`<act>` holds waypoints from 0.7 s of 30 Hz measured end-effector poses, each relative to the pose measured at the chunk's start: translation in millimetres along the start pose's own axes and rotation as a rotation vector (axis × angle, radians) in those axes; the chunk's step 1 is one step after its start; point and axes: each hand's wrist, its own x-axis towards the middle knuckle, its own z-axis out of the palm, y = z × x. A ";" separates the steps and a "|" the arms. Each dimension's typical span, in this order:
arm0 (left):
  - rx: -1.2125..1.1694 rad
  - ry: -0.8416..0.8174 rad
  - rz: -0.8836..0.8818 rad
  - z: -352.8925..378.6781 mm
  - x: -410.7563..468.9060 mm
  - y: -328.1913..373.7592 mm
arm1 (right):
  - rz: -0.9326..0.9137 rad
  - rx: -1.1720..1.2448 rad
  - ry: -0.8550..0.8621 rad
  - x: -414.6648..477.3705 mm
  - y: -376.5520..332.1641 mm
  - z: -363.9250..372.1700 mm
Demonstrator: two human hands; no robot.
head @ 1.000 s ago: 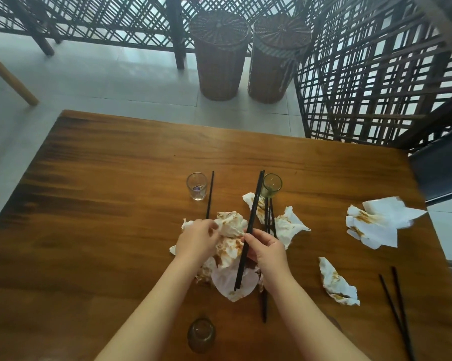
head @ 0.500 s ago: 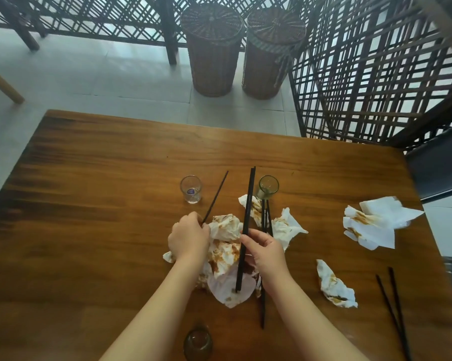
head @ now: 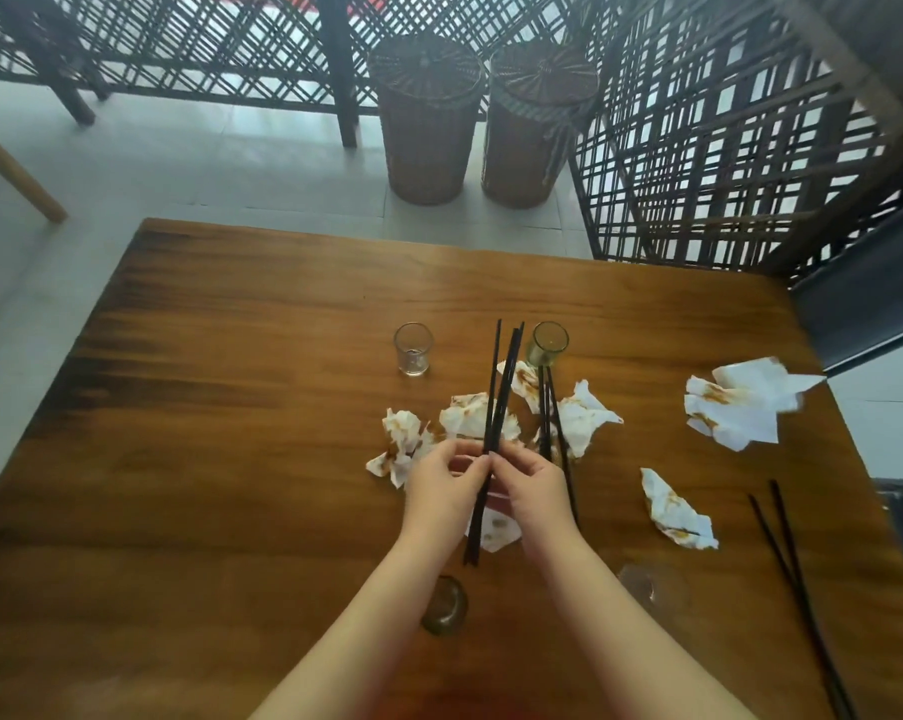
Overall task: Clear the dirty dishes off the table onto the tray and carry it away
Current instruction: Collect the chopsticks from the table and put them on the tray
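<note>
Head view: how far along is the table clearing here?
Done: nothing plainly; no tray is in view. In hand: the left hand and right hand grip a chopstick bundle above the table. Left: loose chopsticks beside the right hand, edge chopsticks, a clear glass, a green glass, a near glass, a fourth glass, and soiled napkins.

on my feed i see two tall round brown wicker baskets with woven lids, the left basket (head: 426, 122) just beside the right basket (head: 537, 132), both upright on a pale grey tiled floor (head: 179, 158). behind them runs a dark wooden lattice screen (head: 205, 49), with a dark upright post (head: 342, 70) just left of the baskets. a second lattice screen (head: 724, 148) stands on the right. a light wooden pole (head: 12, 171) slants in at far left.
</note>
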 end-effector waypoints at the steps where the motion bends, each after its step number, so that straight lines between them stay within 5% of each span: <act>1: -0.001 0.000 0.000 0.1 -3.6 -3.6 | 0.002 0.012 0.005 -4.2 3.6 0.1; 21: 0.509 0.080 0.204 95.8 -12.7 -29.4 | 0.100 0.198 0.103 -24.8 4.4 -119.3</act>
